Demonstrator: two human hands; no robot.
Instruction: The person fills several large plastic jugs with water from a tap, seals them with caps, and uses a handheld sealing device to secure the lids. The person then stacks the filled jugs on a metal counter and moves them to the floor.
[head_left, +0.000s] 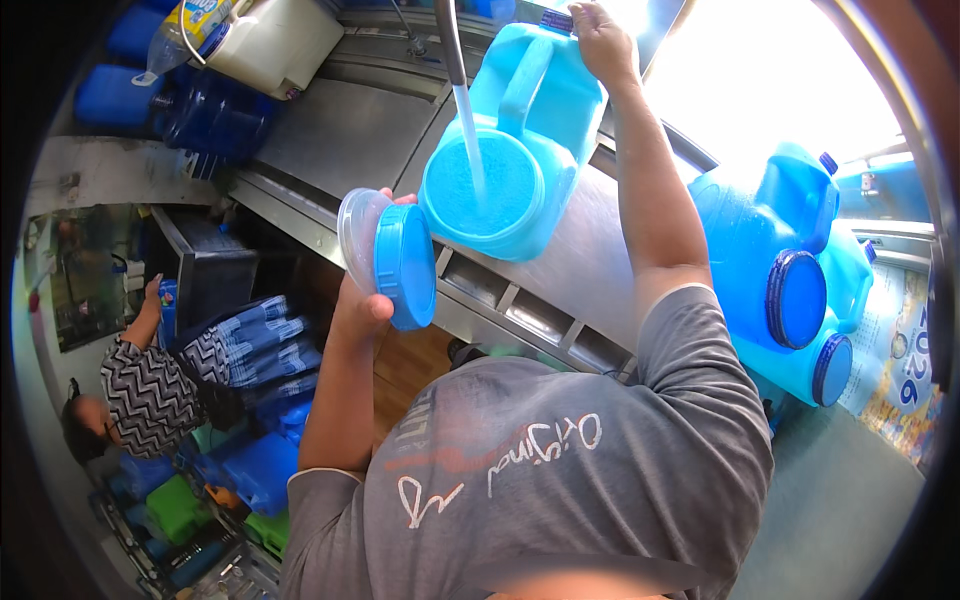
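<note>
My left hand (356, 307) holds a blue screw lid (409, 266) together with a clear round plastic disc (358, 240), beside the mouth of a light-blue plastic water jug (562, 90). The jug is on a metal counter, its wide round mouth uncovered. Water (471, 139) runs from a metal spout pipe (448, 37) into that mouth, and bubbly water shows inside. At the jug's far end, the curled fingers of my right hand (606, 45) are on a small dark-blue cap (556, 21). Part of their grip is hidden.
Capped blue jugs (750, 202) stand at my right. On the steel counter (341, 127), at the far left, are a whitish container (270, 45) and a dark-blue bottle (221, 116). Another person (150, 390) is at the left, near blue and green containers (176, 506).
</note>
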